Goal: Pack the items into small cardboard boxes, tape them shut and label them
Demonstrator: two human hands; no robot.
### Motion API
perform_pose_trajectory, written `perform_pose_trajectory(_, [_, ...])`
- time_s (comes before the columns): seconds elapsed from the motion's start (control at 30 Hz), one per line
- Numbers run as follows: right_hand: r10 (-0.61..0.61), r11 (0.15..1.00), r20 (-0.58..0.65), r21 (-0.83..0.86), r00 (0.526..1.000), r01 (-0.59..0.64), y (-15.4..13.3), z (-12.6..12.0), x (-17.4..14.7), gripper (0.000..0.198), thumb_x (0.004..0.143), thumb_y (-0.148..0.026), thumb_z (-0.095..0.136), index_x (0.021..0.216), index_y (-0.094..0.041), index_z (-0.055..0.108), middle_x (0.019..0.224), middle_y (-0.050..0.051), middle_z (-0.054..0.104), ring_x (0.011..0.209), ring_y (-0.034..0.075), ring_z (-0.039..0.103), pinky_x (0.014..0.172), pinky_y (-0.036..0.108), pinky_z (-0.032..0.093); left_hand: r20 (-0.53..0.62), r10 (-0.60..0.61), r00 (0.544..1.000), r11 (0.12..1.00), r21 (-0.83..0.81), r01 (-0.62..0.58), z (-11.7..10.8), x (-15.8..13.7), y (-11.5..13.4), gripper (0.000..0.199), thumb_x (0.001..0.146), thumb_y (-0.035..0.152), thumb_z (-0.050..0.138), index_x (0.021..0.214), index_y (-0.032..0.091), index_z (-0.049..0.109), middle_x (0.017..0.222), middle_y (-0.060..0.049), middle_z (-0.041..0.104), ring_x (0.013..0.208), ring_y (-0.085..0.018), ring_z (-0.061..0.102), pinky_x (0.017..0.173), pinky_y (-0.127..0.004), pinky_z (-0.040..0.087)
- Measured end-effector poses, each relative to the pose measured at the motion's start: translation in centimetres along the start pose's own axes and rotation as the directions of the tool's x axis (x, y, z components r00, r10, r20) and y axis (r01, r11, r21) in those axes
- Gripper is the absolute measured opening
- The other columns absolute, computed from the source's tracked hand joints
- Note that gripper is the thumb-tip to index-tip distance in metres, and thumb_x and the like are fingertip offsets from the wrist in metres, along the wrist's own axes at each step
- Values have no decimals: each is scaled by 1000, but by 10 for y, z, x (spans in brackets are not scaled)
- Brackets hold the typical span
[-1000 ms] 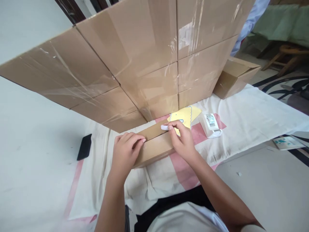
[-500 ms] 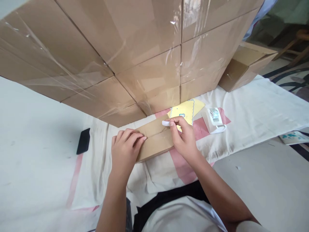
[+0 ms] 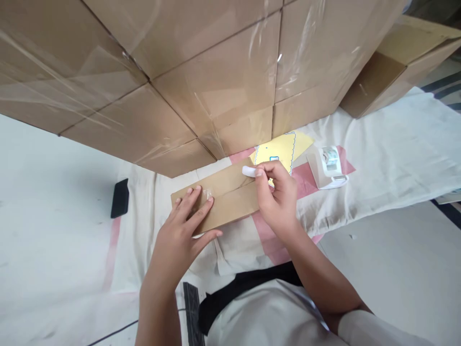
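Observation:
A small flat cardboard box lies on the cloth in front of me, a seam running along its top. My left hand is open, with its fingers spread on the box's left end beside a bit of clear tape. Between thumb and fingertips, my right hand pinches a short white strip just above the box's right end. What the strip is made of I cannot tell. Part of the box's right end is hidden by that hand.
Large taped cartons are stacked right behind the box. To the right are a yellow paper with blue markings and a white tape dispenser. An open carton stands farther right. A black object lies at left.
My left hand has gone from bunched fingers on the box to a flat, spread hand at its left end, baring the clear tape. My right hand still holds the strip; the view has shifted slightly.

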State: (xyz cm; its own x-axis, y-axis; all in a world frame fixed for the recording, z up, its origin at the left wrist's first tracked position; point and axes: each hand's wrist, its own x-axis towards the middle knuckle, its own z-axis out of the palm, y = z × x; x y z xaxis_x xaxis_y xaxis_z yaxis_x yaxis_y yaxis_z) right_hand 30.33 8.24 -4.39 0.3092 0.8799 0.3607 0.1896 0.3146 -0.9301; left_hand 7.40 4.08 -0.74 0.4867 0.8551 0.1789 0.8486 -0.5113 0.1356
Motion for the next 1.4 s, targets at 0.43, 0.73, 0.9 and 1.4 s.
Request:
perform_pose_trajectory(0.43, [-11,1000,-27,13,1000,11,0,1,-1,12,101,-24,52,92,-25,60,85,1,71,79,17,66,69,32,51,-76,76,994,997,38,-73,4,6,4,66,87,35,76,145,22,50,134,-16,60,123,-33,57,112,-61,43])
perform_pose_trajectory(0.73, [-372,914,-172,-239,912,328,32,-33,16,13,94,-12,58,99,-23,62,88,3,72,84,19,68,77,36,55,-120,126,985,991,63,-119,9,7,-3,71,81,34,82,144,19,52,139,-12,66,135,-37,51,111,-60,47])
perform_pose_trajectory(0.9, [-205,919,-30,-350,978,182,66,-48,4,10,96,-14,59,98,-22,65,92,3,76,82,19,71,73,32,56,-115,151,982,985,96,-141,9,6,-4,76,79,32,85,147,20,52,136,-11,69,133,-38,54,108,-60,50])
perform_pose_trajectory(1.4, [-196,976,199,-58,960,211,74,-43,-12,18,94,-5,59,100,-22,62,99,6,77,92,16,74,79,30,61,-73,14,997,996,84,-8,2,2,6,78,76,15,85,147,22,55,139,-11,67,132,-36,59,118,-57,43])
